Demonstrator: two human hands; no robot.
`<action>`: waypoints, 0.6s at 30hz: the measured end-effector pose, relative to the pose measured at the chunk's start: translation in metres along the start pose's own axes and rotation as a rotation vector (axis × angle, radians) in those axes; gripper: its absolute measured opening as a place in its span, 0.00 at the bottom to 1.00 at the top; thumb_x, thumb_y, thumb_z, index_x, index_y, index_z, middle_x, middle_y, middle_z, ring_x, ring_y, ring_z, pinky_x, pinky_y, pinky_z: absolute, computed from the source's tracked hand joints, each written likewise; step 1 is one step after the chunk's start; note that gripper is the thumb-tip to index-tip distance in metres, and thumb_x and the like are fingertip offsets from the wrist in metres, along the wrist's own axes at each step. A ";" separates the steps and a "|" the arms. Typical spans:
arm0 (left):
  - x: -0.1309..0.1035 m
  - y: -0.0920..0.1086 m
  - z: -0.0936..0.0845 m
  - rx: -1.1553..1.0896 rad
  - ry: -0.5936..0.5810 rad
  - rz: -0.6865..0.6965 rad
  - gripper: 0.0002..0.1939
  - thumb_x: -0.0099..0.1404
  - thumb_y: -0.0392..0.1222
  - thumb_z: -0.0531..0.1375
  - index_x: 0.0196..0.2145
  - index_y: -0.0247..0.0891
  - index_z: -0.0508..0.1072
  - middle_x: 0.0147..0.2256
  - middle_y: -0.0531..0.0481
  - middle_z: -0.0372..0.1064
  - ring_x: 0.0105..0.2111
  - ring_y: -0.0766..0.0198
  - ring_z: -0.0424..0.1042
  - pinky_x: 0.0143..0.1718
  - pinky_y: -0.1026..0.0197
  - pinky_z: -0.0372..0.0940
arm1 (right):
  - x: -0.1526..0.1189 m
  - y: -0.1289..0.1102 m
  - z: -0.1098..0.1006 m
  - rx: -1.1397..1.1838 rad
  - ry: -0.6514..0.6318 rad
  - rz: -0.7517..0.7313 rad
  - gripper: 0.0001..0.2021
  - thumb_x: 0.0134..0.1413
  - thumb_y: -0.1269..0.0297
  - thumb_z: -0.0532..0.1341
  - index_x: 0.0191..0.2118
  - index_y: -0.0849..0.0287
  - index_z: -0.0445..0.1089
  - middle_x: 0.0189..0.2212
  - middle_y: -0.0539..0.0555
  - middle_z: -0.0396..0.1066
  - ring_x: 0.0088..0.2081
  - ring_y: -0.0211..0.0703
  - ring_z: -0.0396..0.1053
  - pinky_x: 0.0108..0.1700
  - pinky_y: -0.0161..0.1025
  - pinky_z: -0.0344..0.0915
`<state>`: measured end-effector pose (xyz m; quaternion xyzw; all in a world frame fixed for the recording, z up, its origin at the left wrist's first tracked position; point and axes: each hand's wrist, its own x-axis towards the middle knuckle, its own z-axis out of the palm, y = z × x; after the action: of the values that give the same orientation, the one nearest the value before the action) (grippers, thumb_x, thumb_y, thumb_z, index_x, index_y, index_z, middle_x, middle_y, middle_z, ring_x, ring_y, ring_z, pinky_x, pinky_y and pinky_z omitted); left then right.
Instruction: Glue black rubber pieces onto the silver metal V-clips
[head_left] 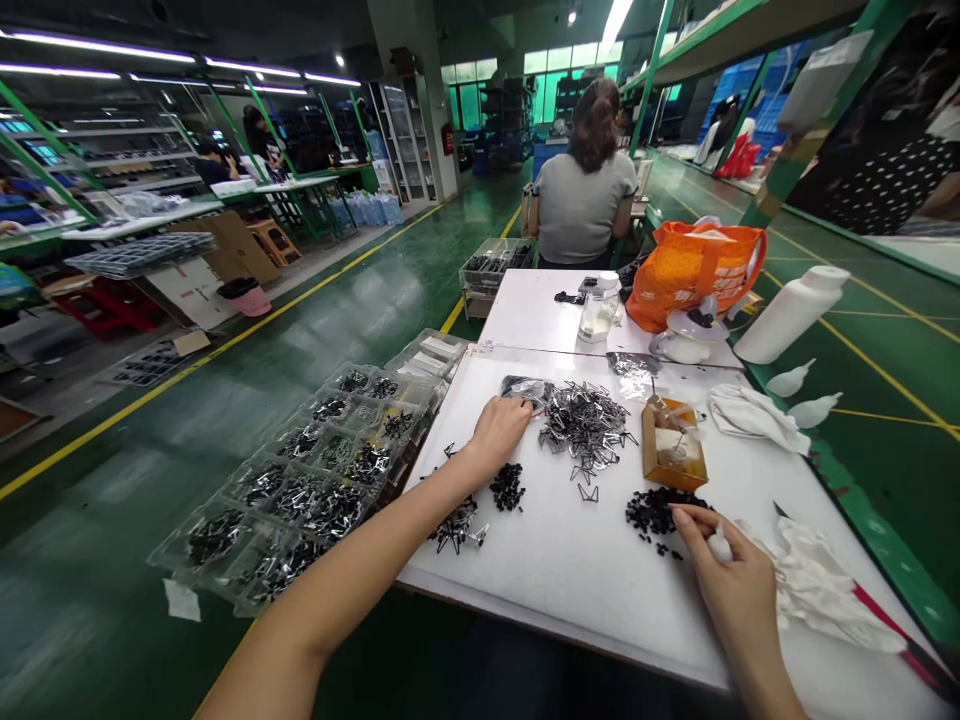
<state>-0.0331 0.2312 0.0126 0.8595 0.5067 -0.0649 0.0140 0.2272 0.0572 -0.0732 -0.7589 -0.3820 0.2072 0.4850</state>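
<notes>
My left hand [504, 430] reaches to a dark item in clear plastic [529, 390], left of a large pile of thin black wire-like pieces [586, 425]; its fingertips are bent down and partly hidden. In my right hand [727, 565] a small white bottle [720, 545] rests against the palm, while thumb and forefinger pinch at the edge of a heap of small black pieces [660, 512]. Whatever is between those tips is too small to name. A smaller black heap [508, 487] and more wire-like pieces [456, 525] lie near my left forearm.
Compartment trays [300, 480] of black parts stand left of the white table [555, 590]. An orange-brown box [673, 450], white gloves [825, 590], a white bottle [795, 312], a jar [598, 310] and an orange bag [694, 275] are around. A seated person [585, 200] is ahead.
</notes>
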 end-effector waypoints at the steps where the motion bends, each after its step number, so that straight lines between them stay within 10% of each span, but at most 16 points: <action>1: 0.003 -0.002 -0.001 -0.006 -0.005 0.006 0.18 0.75 0.46 0.65 0.58 0.38 0.75 0.56 0.41 0.75 0.51 0.51 0.78 0.51 0.44 0.76 | 0.000 0.000 0.000 0.001 0.002 0.000 0.27 0.45 0.35 0.67 0.37 0.55 0.82 0.36 0.57 0.82 0.45 0.61 0.77 0.49 0.48 0.69; 18: 0.019 -0.016 -0.015 -0.078 -0.143 0.006 0.20 0.75 0.46 0.65 0.60 0.38 0.74 0.59 0.41 0.73 0.52 0.50 0.78 0.52 0.43 0.76 | 0.000 -0.001 -0.001 0.001 -0.003 0.014 0.26 0.46 0.36 0.67 0.37 0.55 0.82 0.39 0.57 0.83 0.47 0.62 0.77 0.50 0.49 0.69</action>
<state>-0.0362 0.2562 0.0260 0.8530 0.5040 -0.1061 0.0838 0.2276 0.0566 -0.0717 -0.7611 -0.3773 0.2120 0.4831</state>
